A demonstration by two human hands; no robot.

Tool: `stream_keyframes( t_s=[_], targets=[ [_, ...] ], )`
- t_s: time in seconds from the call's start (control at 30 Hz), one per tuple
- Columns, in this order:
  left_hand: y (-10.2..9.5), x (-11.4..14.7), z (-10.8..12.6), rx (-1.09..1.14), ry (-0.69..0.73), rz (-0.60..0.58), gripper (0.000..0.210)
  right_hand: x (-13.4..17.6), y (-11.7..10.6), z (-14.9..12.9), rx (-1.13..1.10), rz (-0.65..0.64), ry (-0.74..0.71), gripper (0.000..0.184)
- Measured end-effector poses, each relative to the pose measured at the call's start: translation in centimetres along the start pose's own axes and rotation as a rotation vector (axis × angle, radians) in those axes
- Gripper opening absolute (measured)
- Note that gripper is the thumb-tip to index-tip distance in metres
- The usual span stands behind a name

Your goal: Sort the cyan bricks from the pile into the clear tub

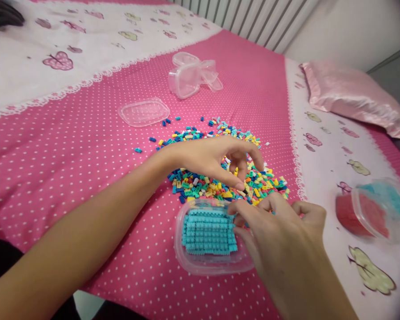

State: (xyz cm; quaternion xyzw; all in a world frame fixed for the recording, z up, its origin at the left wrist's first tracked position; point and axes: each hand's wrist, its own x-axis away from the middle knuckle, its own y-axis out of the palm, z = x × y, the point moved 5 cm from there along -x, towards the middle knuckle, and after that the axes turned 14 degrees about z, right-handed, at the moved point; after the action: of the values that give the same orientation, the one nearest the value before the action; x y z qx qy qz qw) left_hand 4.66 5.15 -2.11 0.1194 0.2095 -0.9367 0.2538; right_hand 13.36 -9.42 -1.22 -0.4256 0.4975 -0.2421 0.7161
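My left hand hovers over a pile of small multicoloured toy bricks, its thumb and curved fingers apart with nothing between them. Below the pile sits a clear plastic container, holding turquoise bricks packed in neat studded rows. At the container's right side is my right hand. Its fingers are curled in, and the thumb and index fingertip are close to the end of the turquoise rows. Whatever lies between those fingertips is too small or hidden to make out.
A clear lid lies on the pink dotted bedspread, with stacked clear containers beyond it. On the right stand a container of red bricks and one of turquoise bricks. A pink satin pillow rests farther back.
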Motion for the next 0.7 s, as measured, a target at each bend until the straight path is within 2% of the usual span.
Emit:
stream_keyframes(
  t_s=[0.2,0.5,0.7],
  targets=[
    [0.01,0.0,0.01,-0.019,0.01,-0.006,0.046,0.17,0.19,0.0,0.042,-0.01,-0.01,0.019],
    [0.02,-0.03,0.07,-0.018,0.022,-0.011,0.045,0.25,0.42,-0.19,0.029,-0.019,0.017,0.017],
    [0.05,-0.1,0.24,-0.017,0.011,-0.002,0.043,0.23,0.35,-0.03,-0.055,0.002,0.078,0.014]
  ],
)
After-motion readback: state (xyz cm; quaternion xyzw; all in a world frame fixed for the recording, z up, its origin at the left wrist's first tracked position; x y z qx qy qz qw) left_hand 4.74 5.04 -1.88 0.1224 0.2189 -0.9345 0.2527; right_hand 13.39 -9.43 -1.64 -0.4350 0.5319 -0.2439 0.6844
